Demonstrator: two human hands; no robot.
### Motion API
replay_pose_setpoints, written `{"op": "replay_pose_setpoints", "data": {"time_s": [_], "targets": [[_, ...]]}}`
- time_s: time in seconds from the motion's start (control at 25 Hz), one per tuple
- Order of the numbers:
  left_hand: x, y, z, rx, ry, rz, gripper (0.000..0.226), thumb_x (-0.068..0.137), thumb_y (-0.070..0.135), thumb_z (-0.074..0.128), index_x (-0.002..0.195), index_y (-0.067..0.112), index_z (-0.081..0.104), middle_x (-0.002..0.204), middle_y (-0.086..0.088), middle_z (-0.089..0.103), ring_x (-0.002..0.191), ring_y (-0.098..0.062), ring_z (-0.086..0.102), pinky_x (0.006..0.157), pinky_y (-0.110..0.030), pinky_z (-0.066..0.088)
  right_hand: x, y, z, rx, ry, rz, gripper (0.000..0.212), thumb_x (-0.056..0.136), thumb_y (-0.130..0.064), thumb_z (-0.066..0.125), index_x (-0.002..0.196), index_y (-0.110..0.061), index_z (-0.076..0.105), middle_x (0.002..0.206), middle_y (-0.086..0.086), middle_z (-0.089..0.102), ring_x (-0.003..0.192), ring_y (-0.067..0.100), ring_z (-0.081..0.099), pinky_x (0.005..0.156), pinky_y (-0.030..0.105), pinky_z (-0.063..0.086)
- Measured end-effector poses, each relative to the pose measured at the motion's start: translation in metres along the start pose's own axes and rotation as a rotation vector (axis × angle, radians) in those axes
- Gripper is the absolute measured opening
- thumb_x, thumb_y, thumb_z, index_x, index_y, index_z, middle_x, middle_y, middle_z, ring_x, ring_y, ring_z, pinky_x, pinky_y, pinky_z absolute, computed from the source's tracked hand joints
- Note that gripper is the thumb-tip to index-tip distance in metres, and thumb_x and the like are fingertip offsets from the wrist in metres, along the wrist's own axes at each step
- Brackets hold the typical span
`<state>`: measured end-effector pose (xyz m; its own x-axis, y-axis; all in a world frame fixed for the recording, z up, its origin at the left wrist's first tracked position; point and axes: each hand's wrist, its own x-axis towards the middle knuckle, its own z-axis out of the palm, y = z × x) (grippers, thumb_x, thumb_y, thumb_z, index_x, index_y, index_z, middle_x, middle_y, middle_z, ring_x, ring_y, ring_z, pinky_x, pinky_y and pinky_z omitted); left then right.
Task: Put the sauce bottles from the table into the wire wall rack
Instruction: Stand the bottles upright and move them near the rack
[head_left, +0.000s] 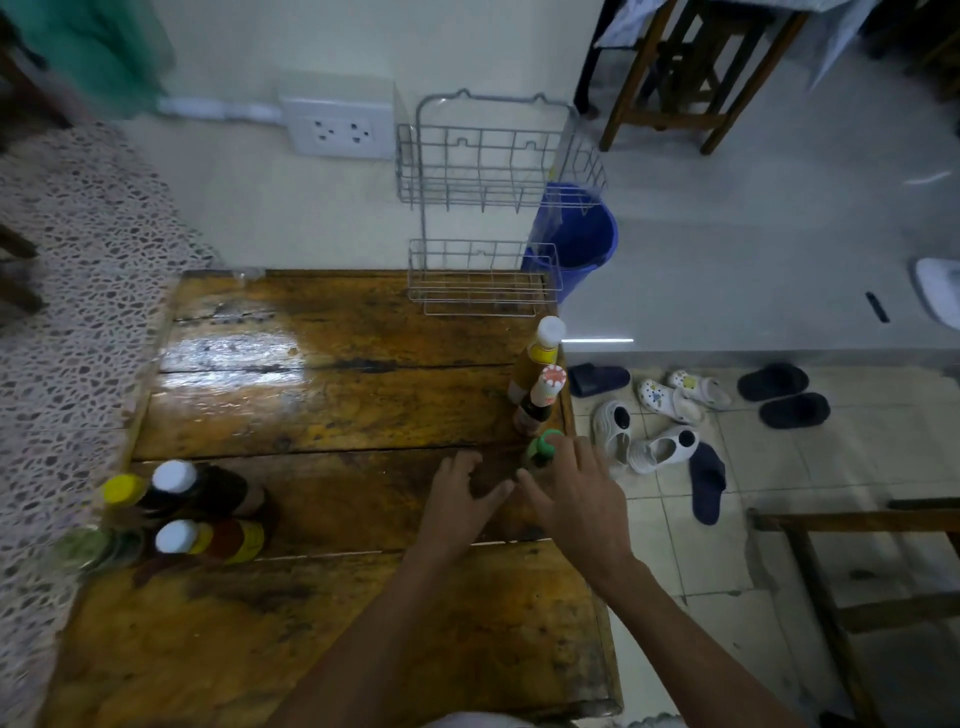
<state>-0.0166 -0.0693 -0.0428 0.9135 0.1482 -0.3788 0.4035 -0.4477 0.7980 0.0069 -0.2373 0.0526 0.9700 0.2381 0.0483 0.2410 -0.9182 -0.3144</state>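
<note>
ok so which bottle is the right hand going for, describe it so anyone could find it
Look at the right edge of the wooden table, where three bottles stand in a row. It is the nearest one, the green-capped bottle beside the right hand; its neighbours have white and red-and-white caps.

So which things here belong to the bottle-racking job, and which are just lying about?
Job:
- wire wall rack, both tiers bare
- three bottles at the table's right edge: white-capped, red-and-white-capped, green-capped
- cluster of bottles at the left edge
- left hand, right hand

Lying about:
- blue bucket
- wall socket
- shoes on the floor
</note>
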Motion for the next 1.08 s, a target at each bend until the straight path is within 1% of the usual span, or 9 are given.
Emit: {"op": "replay_pose_setpoints", "data": {"time_s": [0.24, 0.32, 0.44, 0.6, 0.68, 0.76, 0.88, 1.0, 1.08], "targets": [[-0.091, -0.054, -0.066, -0.089, 0.322, -0.194, 0.055, 0.089, 0.063, 0.069, 0.130, 0.030, 0.056, 0.126, 0.013, 0.052, 0.113, -0.007, 0.056, 0.090, -0.033, 0.055, 0.000, -0.114, 0.021, -0.029, -0.096, -0.533, 0.046, 0.097, -0.045, 0.057, 0.131, -0.014, 0.058, 0.116, 0.006, 0.061, 0.102, 0.024, 0.057, 0.081, 0.033, 0.052], [-0.117, -0.074, -0.085, -0.144, 0.429, -0.250, 0.048, 0.091, 0.051, 0.072, 0.124, 0.018, 0.061, 0.119, 0.004, 0.059, 0.108, -0.015, 0.061, 0.086, -0.036, 0.055, -0.002, -0.164, 0.028, -0.003, -0.097, -0.707, 0.046, 0.099, -0.047, 0.054, 0.132, -0.015, 0.056, 0.118, 0.007, 0.061, 0.104, 0.025, 0.057, 0.083, 0.034, 0.052], [-0.147, -0.097, -0.110, -0.326, 0.595, -0.324, 0.040, 0.093, 0.041, 0.073, 0.104, 0.004, 0.063, 0.095, -0.009, 0.064, 0.087, -0.031, 0.063, 0.066, -0.035, 0.046, -0.006, -0.231, 0.037, 0.044, -0.045, -0.892, 0.046, 0.098, -0.048, 0.052, 0.132, -0.018, 0.054, 0.117, 0.007, 0.060, 0.103, 0.024, 0.055, 0.080, 0.035, 0.052], [-0.155, -0.115, -0.135, -0.359, 0.646, -0.433, 0.054, 0.090, 0.042, 0.077, 0.112, -0.005, 0.060, 0.105, -0.024, 0.065, 0.095, -0.043, 0.064, 0.078, -0.051, 0.055, -0.003, -0.283, 0.055, -0.056, -0.126, -0.948, 0.052, 0.101, -0.048, 0.051, 0.144, -0.019, 0.049, 0.123, 0.011, 0.058, 0.109, 0.030, 0.054, 0.080, 0.040, 0.052], [-0.147, -0.123, -0.143, -0.336, 0.631, -0.400, 0.059, 0.088, 0.038, 0.080, 0.116, -0.010, 0.061, 0.107, -0.030, 0.065, 0.097, -0.051, 0.063, 0.078, -0.058, 0.055, -0.001, -0.293, 0.066, -0.129, -0.181, -0.939, 0.052, 0.101, -0.049, 0.050, 0.146, -0.022, 0.047, 0.126, 0.013, 0.057, 0.111, 0.033, 0.054, 0.078, 0.040, 0.052], [-0.139, -0.127, -0.148, -0.292, 0.636, -0.337, 0.061, 0.086, 0.036, 0.082, 0.129, -0.001, 0.060, 0.119, -0.024, 0.067, 0.106, -0.046, 0.064, 0.082, -0.055, 0.055, 0.002, -0.299, 0.076, -0.174, -0.218, -0.956, 0.048, 0.103, -0.047, 0.049, 0.143, -0.021, 0.047, 0.128, 0.015, 0.056, 0.112, 0.034, 0.053, 0.075, 0.041, 0.053], [-0.131, -0.123, -0.149, -0.362, 0.681, -0.307, 0.076, 0.086, 0.033, 0.083, 0.148, 0.010, 0.045, 0.145, -0.016, 0.053, 0.130, -0.036, 0.054, 0.099, -0.056, 0.050, 0.008, -0.301, 0.077, -0.222, -0.183, -1.059, 0.036, 0.105, -0.041, 0.047, 0.129, -0.015, 0.052, 0.113, 0.011, 0.062, 0.098, 0.028, 0.056, 0.073, 0.035, 0.049], [-0.120, -0.113, -0.142, -0.301, 0.716, -0.234, 0.059, 0.087, 0.022, 0.081, 0.139, 0.017, 0.052, 0.139, -0.014, 0.053, 0.124, -0.036, 0.055, 0.096, -0.056, 0.053, 0.010, -0.277, 0.064, -0.210, -0.118, -1.129, 0.029, 0.106, -0.039, 0.044, 0.115, -0.014, 0.055, 0.106, 0.006, 0.065, 0.093, 0.023, 0.058, 0.080, 0.032, 0.048], [-0.110, -0.101, -0.141, -0.224, 0.727, -0.179, 0.048, 0.082, 0.024, 0.083, 0.124, 0.019, 0.059, 0.125, -0.010, 0.055, 0.113, -0.033, 0.058, 0.089, -0.051, 0.054, 0.013, -0.251, 0.050, -0.055, -0.108, -1.058, 0.025, 0.105, -0.038, 0.043, 0.107, -0.016, 0.053, 0.100, 0.004, 0.063, 0.088, 0.019, 0.055, 0.073, 0.029, 0.046]]}}
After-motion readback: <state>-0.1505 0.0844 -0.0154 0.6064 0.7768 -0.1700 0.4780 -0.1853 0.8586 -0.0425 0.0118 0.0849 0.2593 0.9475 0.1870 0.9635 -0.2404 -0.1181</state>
